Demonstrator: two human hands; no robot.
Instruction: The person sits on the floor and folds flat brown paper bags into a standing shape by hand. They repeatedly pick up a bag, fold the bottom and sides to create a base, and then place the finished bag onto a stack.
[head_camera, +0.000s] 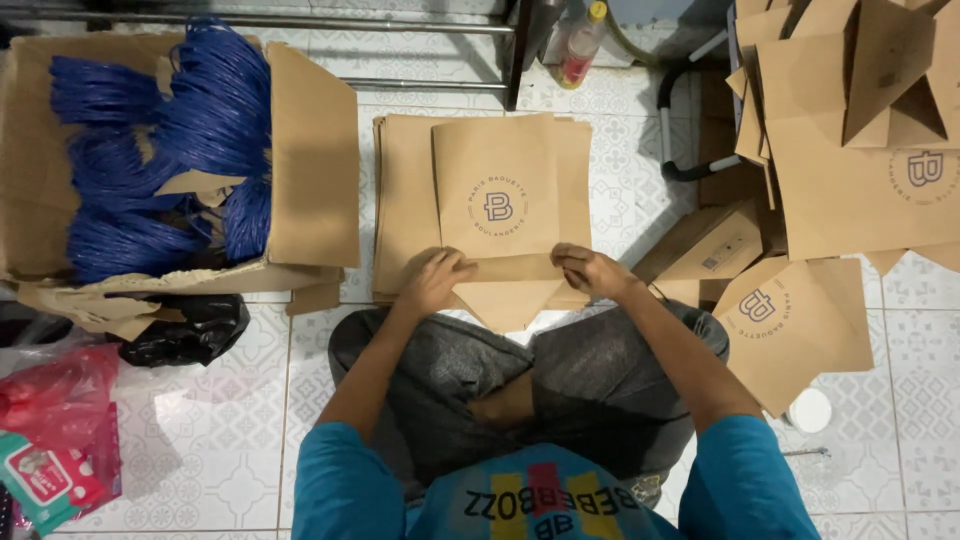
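A flat brown paper bag (497, 190) with a round dark blue emblem lies on top of a stack of flat brown bags (400, 210) on the tiled floor in front of my crossed legs. My left hand (437, 277) presses its lower left fold, fingers bent on the paper. My right hand (588, 269) presses the lower right fold. The bag's bottom flap points toward me between both hands.
An open cardboard box (315, 170) with bundles of blue twine handles (160, 150) stands at the left. Piles of folded brown bags (850, 170) sit at the right. A black plastic bag (190, 330), red packaging (60, 400), a bottle (582, 42) and a white lid (809, 410) lie around.
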